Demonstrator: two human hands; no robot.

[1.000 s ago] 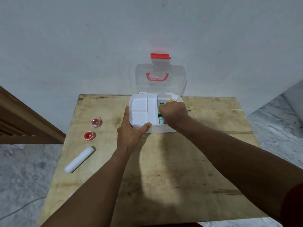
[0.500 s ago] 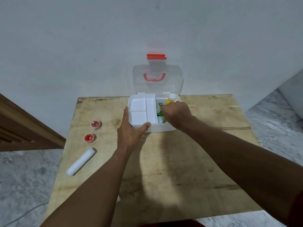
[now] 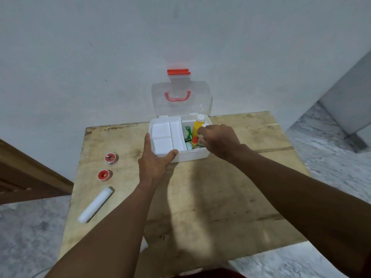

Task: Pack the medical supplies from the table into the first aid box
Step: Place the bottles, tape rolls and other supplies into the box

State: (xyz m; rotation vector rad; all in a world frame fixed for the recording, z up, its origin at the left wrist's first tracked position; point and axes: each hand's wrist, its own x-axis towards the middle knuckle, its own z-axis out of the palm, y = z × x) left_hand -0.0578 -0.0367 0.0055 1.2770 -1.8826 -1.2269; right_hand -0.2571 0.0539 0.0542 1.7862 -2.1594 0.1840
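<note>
The white first aid box [image 3: 192, 156] stands open at the table's far edge, its clear lid [image 3: 180, 97] leaning on the wall. My left hand [image 3: 154, 163] grips its front left corner, thumb on the rim beside the white divider tray [image 3: 163, 137]. My right hand [image 3: 220, 141] hovers over the box's right end, fingers curled around a small white-capped bottle [image 3: 200, 144] that is mostly hidden. Inside lie a yellow bottle [image 3: 196, 126], a green packet [image 3: 188, 133] and a small red-capped item [image 3: 194, 140]. Left on the table are two red tape rolls [image 3: 110, 157] [image 3: 103, 174] and a white gauze roll [image 3: 95, 204].
The wooden table [image 3: 220, 197] is small, with its edges close on every side. A white wall rises right behind the box. Marble floor [image 3: 331, 157] shows on both sides, and a brown wooden frame [image 3: 30, 177] stands at the left.
My right hand has risen out of the box and drawn back to the right, uncovering the yellow bottle and other items. My left hand has kept its hold on the box.
</note>
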